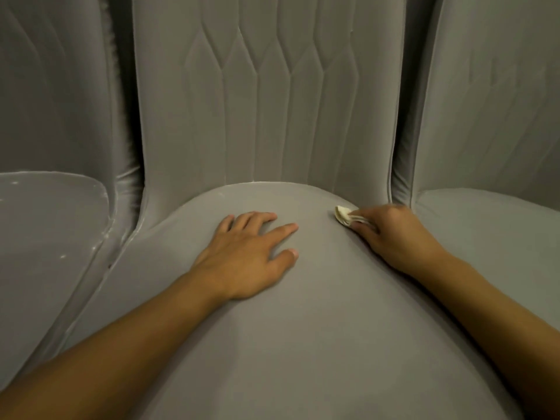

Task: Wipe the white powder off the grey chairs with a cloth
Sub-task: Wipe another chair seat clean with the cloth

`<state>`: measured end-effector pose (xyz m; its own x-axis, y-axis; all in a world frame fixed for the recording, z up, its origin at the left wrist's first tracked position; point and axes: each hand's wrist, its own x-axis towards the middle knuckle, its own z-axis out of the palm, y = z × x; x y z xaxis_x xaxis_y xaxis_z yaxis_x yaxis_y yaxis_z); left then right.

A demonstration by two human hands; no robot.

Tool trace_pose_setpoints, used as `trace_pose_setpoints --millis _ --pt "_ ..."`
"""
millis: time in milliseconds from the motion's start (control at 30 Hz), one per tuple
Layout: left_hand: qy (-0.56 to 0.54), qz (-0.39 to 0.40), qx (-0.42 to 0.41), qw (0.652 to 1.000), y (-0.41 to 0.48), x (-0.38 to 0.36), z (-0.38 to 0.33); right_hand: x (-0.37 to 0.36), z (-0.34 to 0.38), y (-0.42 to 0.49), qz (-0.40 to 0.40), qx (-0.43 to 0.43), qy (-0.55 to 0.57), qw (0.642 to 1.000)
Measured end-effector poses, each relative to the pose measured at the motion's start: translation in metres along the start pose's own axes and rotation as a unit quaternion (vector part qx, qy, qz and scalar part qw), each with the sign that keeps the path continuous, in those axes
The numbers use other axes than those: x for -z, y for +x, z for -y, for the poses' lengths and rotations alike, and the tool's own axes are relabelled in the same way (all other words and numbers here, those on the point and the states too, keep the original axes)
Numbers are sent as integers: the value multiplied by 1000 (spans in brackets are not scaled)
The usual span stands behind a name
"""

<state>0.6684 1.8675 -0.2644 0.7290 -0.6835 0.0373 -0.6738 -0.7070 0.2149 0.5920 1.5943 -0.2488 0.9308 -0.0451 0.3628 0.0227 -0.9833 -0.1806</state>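
Left chair [51,225]: white powder specks [63,256] dotted its seat, apparently not yet wiped. Middle chair [303,328]: the left hand [251,253] lay flat on the seat, fingers spread and holding nothing, probably bracing the body. A small folded cloth [342,215], pinched in the curled fingers of the right hand [391,234], pressed on the seat's rear right edge, likely working toward the seam. Right chair [491,225]: just beside.

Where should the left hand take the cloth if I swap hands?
Probably pinch the free folded end of the cloth, which sticks out beyond the right hand, coming in from the left; the rest is buried in that grip.
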Motion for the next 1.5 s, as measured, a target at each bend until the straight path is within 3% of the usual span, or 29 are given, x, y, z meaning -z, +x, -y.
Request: trace_pose_setpoints --millis 200,367,533,700,867,1033,1267,1400,1500 --pt "-4 -21 2 1000 1 0 -1 -41 6 79 -5 22 -46 999" --pt "-1 -35 7 999 3 -2 -3 -71 61 138 37 -1 25 999" --pt "9 -58 2 998 4 -2 -3 -91 132 168 131 102 143 976" --pt "-12 -61 -11 998 2 -1 0 -95 121 171 115 121 71 983" --pt "-23 -58 -13 998 -1 -1 2 -73 88 155 101 39 -62 992" --pt "-30 -36 -7 999 -2 2 1 -43 48 122 107 -62 -88 989" --pt "-32 -28 -5 999 -5 4 -2 -31 35 98 105 -122 -104 981" --pt "-32 -21 -1 999 -4 4 -4 -47 25 96 42 -113 -87 989" --pt "-29 -26 -4 999 -3 3 -4 -57 28 107 44 -72 -69 994"
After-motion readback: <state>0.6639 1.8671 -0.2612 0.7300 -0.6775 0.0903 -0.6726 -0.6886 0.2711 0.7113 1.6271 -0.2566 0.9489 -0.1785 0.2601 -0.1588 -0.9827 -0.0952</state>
